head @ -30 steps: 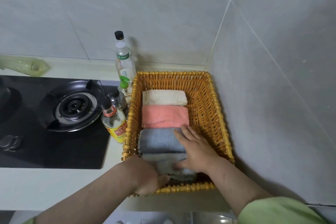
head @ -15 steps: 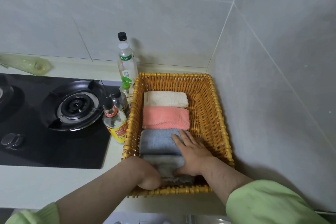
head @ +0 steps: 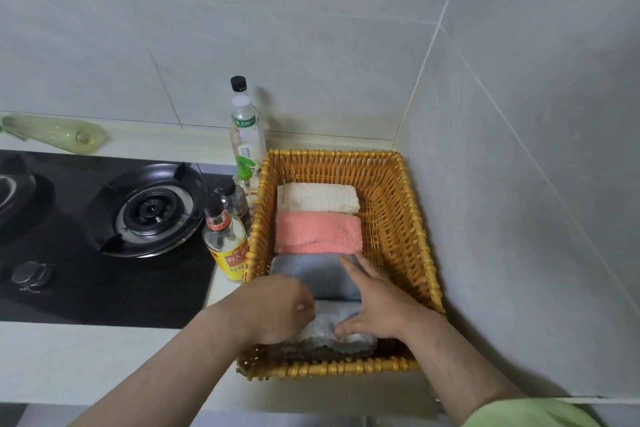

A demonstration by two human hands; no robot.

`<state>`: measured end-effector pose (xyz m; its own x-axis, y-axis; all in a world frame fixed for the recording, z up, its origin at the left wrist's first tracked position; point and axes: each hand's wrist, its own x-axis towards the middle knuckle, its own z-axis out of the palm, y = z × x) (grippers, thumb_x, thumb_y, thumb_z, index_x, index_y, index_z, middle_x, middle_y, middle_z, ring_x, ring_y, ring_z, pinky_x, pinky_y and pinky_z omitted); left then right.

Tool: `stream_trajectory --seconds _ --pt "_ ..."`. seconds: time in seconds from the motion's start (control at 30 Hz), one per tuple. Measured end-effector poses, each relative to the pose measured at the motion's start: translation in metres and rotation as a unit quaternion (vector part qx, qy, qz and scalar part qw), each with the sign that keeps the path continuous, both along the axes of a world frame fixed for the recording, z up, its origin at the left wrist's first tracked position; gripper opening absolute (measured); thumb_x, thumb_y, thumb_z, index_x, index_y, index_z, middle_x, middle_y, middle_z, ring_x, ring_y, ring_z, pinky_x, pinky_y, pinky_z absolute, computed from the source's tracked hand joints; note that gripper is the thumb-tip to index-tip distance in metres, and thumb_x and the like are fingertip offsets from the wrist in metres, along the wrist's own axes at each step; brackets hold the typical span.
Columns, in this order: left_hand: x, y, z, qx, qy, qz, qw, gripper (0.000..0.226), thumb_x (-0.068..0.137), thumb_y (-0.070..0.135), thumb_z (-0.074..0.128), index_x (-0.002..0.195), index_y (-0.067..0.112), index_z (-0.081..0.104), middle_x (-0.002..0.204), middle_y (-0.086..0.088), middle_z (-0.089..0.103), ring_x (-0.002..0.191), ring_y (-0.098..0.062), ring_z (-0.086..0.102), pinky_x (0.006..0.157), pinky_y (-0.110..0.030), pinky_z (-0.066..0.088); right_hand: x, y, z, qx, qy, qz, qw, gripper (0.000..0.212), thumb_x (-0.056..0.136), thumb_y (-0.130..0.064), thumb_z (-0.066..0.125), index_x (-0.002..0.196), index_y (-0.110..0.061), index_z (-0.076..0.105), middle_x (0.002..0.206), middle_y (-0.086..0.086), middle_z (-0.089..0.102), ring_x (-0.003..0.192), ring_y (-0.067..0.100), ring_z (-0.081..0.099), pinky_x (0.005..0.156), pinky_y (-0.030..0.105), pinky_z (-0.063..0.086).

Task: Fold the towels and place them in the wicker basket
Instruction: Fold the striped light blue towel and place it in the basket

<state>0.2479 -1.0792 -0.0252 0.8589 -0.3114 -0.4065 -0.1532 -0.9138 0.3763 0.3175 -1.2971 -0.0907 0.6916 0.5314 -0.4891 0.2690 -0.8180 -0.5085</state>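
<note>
Gripping front towel [head: 356,343] with left hand [head: 277,312], right hand [head: 377,305] flat; wicker basket [head: 417,218] on pale counter [head: 104,357], tiled corner [head: 424,55].

four towels are lying in one wicker basket [head: 408,218]: one cream towel [head: 317,198], one pink towel [head: 318,232], one blue-grey towel [head: 311,274], one pale grey towel [head: 325,326]. two hands, a left hand [head: 277,312] and a right hand [head: 377,305], are reaching in. at least four bottles [head: 227,239] are standing alongside. one burner [head: 152,211] is showing whole.

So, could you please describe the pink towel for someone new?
A wicker basket sits on the counter, right of the stove. Folded towels lie in a row inside. The pink towel is second from the far end, between the cream towel and grey towel.
</note>
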Motion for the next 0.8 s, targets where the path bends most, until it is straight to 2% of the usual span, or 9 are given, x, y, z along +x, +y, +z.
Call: stream_trajectory --seconds 0.07,0.13,0.23,0.3,0.37,0.47,0.53,0.67,0.8 --pt "-0.003 0.008 -0.003 -0.060 -0.049 0.027 0.997 0.028 0.094 0.043 0.041 0.103 0.029 0.063 0.100 0.015 0.063 0.094 -0.008 0.059 0.087 -0.036 0.051 0.000 -0.002 0.002 0.026 -0.007 -0.019 0.999 0.120 0.067 -0.062 0.078 0.152 -0.045 -0.006 0.162 -0.018 -0.014 0.149 0.007 -0.009 0.124 0.040 0.011" --pt "-0.009 0.018 -0.003 -0.120 -0.095 0.074 0.986 0.034 0.096 0.046 0.044 0.123 0.033 0.059 0.122 0.019 0.058 0.115 -0.004 0.055 0.100 -0.028 0.045 0.000 -0.002 0.008 0.056 -0.028 -0.046 0.997 0.109 0.073 -0.063 0.072 0.154 -0.043 0.002 0.163 -0.016 0.001 0.149 0.007 0.006 0.122 0.038 0.018" --pt "-0.026 0.033 0.001 -0.203 -0.143 0.158 0.956 0.061 0.089 0.063 0.040 0.143 0.035 0.043 0.144 0.025 0.037 0.136 0.007 0.033 0.112 -0.018 0.028 -0.006 0.002 0.027 0.113 -0.061 -0.083 0.988 0.080 0.087 -0.057 0.061 0.153 -0.038 0.020 0.159 -0.015 0.023 0.144 0.005 0.024 0.117 0.030 0.025" --pt "-0.041 0.043 0.005 -0.205 -0.165 0.184 0.947 0.075 0.083 0.074 0.035 0.149 0.038 0.031 0.152 0.028 0.019 0.142 0.012 0.016 0.114 -0.015 0.017 -0.009 0.009 0.038 0.133 -0.083 -0.083 0.984 0.071 0.091 -0.053 0.056 0.152 -0.037 0.024 0.157 -0.015 0.028 0.143 0.005 0.026 0.115 0.028 0.026" --pt "-0.056 0.051 0.011 -0.173 -0.182 0.185 0.950 0.079 0.081 0.079 0.032 0.151 0.043 0.019 0.155 0.032 0.005 0.143 0.013 0.001 0.114 -0.015 0.008 -0.013 0.019 0.049 0.139 -0.101 -0.063 0.983 0.072 0.091 -0.056 0.053 0.153 -0.036 0.023 0.158 -0.015 0.027 0.144 0.004 0.025 0.117 0.031 0.027" --pt "-0.080 0.063 0.022 -0.147 -0.197 0.204 0.948 0.080 0.081 0.082 0.031 0.150 0.047 0.010 0.156 0.031 -0.001 0.144 0.011 -0.006 0.117 -0.022 0.007 -0.022 0.040 0.066 0.151 -0.131 -0.017 0.980 0.074 0.090 -0.057 0.053 0.154 -0.035 0.022 0.160 -0.015 0.024 0.145 0.003 0.022 0.118 0.031 0.025" --pt "-0.103 0.073 0.030 -0.137 -0.206 0.233 0.941 0.082 0.080 0.083 0.031 0.150 0.046 0.009 0.155 0.032 -0.002 0.144 0.011 -0.007 0.117 -0.020 0.006 -0.032 0.058 0.081 0.164 -0.150 0.014 0.975 0.072 0.091 -0.052 0.054 0.153 -0.034 0.023 0.159 -0.016 0.024 0.145 0.001 0.020 0.119 0.030 0.023" --pt "-0.160 0.096 0.045 -0.137 -0.225 0.322 0.909 0.086 0.075 0.089 0.026 0.150 0.046 0.014 0.153 0.036 -0.001 0.142 0.014 -0.007 0.114 -0.016 0.005 -0.063 0.096 0.110 0.195 -0.167 0.078 0.963 0.073 0.086 -0.062 0.047 0.151 -0.038 0.025 0.156 -0.021 0.025 0.143 -0.005 0.018 0.118 0.025 0.021" --pt "-0.225 0.126 0.057 -0.135 -0.226 0.406 0.875 0.081 0.071 0.091 0.023 0.144 0.058 0.013 0.151 0.040 -0.001 0.140 0.017 -0.008 0.118 -0.026 0.009 -0.109 0.141 0.130 0.224 -0.139 0.104 0.959 0.064 0.094 -0.045 0.053 0.151 -0.038 0.024 0.153 -0.022 0.026 0.142 -0.003 0.023 0.116 0.024 0.024"
